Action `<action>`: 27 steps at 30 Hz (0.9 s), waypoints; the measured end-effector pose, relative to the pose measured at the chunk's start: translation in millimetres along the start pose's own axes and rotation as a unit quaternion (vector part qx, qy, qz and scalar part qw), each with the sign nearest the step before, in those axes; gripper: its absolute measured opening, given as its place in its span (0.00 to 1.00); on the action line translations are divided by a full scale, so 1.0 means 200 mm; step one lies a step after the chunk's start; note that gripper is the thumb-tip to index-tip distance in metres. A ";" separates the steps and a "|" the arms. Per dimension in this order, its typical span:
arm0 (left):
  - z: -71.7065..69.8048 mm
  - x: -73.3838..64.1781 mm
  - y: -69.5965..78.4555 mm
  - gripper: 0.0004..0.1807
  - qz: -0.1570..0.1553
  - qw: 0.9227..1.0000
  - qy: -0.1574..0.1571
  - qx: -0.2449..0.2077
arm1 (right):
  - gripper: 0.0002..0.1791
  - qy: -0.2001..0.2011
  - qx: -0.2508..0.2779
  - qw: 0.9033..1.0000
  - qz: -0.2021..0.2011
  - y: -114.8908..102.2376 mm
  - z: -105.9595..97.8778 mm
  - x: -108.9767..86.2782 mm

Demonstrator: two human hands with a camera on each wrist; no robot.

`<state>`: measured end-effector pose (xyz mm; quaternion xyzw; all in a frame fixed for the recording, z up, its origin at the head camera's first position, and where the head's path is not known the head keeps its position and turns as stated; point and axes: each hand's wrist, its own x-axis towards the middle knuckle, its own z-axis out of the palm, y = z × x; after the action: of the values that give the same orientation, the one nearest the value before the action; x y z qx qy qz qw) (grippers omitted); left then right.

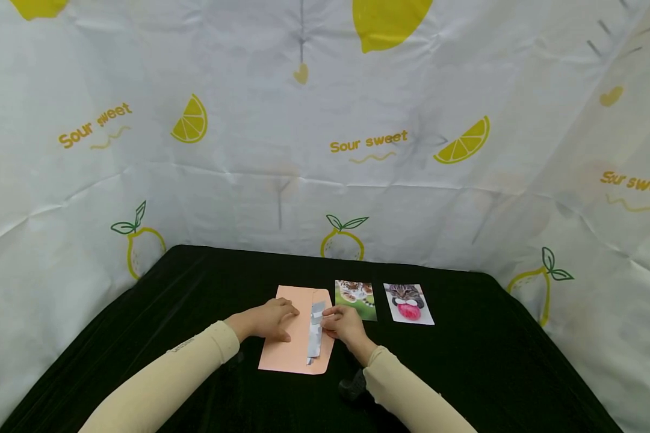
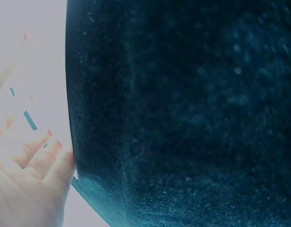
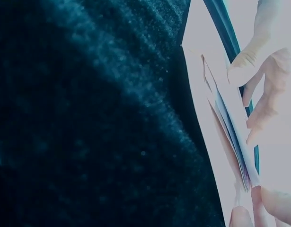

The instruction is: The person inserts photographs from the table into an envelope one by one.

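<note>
A light pink envelope lies on the black cloth, its flap turned out to the right. Along its mouth shows a narrow, creased grey-white paper. In the right wrist view, several thin layers stick up at this opening. My left hand rests on the envelope's body, fingers spread. My right hand pinches the grey-white paper at its right edge, over the flap. The left wrist view shows my left palm against a washed-out envelope.
Two picture cards lie behind and right of the envelope: one of a tiger on green, one of a cat with a pink ball. Black cloth covers the table. A white lemon-print curtain hangs around it.
</note>
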<state>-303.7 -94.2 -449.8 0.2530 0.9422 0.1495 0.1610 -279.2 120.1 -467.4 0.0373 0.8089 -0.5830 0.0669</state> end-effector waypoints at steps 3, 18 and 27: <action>0.00 0.01 0.00 0.31 -0.002 1.000 -0.003 -0.002 | 0.11 0.003 -0.012 1.000 0.000 -0.01 0.00 0.00; 0.01 0.00 -0.01 0.31 -0.003 1.000 0.002 -0.009 | 0.07 0.000 -0.102 0.995 -0.003 -0.04 0.02 0.03; 0.01 0.01 -0.02 0.31 0.000 1.000 0.004 -0.015 | 0.08 0.000 -0.075 0.997 0.003 -0.04 0.03 0.03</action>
<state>-305.8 -96.3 -454.5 0.2498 0.9405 0.1645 0.1612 -286.1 110.6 -462.6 0.0347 0.8503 -0.5203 0.0716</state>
